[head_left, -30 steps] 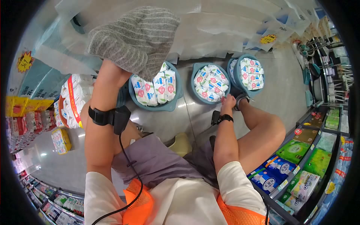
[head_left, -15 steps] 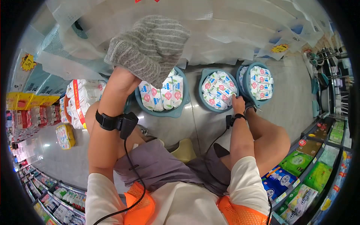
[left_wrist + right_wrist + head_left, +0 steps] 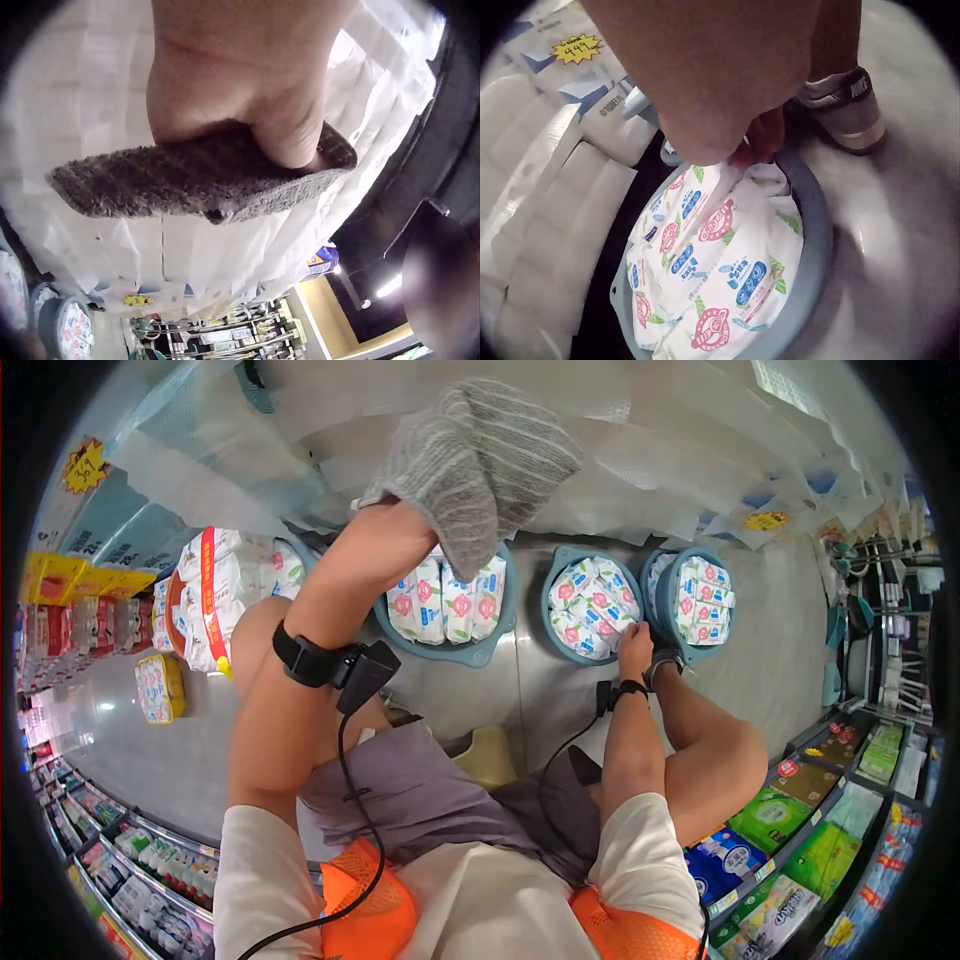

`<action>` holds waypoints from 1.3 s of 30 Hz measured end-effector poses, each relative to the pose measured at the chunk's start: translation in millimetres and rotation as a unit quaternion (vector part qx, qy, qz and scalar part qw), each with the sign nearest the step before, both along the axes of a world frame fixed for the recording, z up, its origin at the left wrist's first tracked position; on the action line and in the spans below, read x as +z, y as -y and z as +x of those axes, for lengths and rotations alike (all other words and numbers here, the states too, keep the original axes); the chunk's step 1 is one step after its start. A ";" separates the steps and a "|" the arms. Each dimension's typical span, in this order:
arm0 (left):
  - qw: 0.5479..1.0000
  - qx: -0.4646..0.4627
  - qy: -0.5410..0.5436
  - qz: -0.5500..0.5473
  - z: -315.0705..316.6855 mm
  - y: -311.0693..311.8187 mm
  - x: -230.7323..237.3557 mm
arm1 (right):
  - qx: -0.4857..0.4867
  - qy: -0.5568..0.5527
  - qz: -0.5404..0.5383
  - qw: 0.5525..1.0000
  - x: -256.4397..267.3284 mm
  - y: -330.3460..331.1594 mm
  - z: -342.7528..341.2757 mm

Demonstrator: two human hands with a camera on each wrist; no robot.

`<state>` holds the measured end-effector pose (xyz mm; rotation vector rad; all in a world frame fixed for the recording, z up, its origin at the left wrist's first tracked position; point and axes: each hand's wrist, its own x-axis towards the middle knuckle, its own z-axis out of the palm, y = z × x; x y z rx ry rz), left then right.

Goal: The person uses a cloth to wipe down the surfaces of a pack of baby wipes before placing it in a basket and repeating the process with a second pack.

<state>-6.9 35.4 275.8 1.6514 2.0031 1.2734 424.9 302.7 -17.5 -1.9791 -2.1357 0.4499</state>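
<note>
A grey striped cloth (image 3: 475,470) covers my left hand (image 3: 405,525), hiding its fingers. In the left wrist view the cloth (image 3: 187,180) folds around the palm and thumb base, close before whitish plastic sheeting (image 3: 112,75). My right hand (image 3: 634,650) is at the rim of a round blue-grey tub (image 3: 552,622). In the right wrist view its bent fingers (image 3: 769,135) reach down at that rim, right at the end of a white pack (image 3: 720,255) with pink badges and blue print. I cannot tell whether they grip pack or rim. More such packs fill the tub.
To the left stands a larger tub (image 3: 450,650) of similar packs; two overlapping tubs (image 3: 706,650) are at the right. A sneaker (image 3: 844,112) is beside the middle tub. A yellow-edged bundle (image 3: 160,688) lies on the floor. Shelves of packaged goods (image 3: 770,820) line the right.
My left hand has moved right with the cloth across the sheeting. My right hand has shifted slightly right, from the tub's near edge to its right edge by the packs.
</note>
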 end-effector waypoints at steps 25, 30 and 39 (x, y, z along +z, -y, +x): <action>0.893 0.003 0.403 -0.199 52.5 -53.6 29.1 | 0.276 0.026 0.181 0.944 223.2 -3.9 -63.4; 0.903 -0.002 0.379 -0.200 51.8 -62.7 2.1 | 0.360 -0.044 0.180 0.914 322.5 20.8 -93.5; 0.887 -0.051 0.380 -0.259 56.4 -71.8 -26.7 | 0.493 -0.201 0.118 0.838 450.0 61.2 -113.0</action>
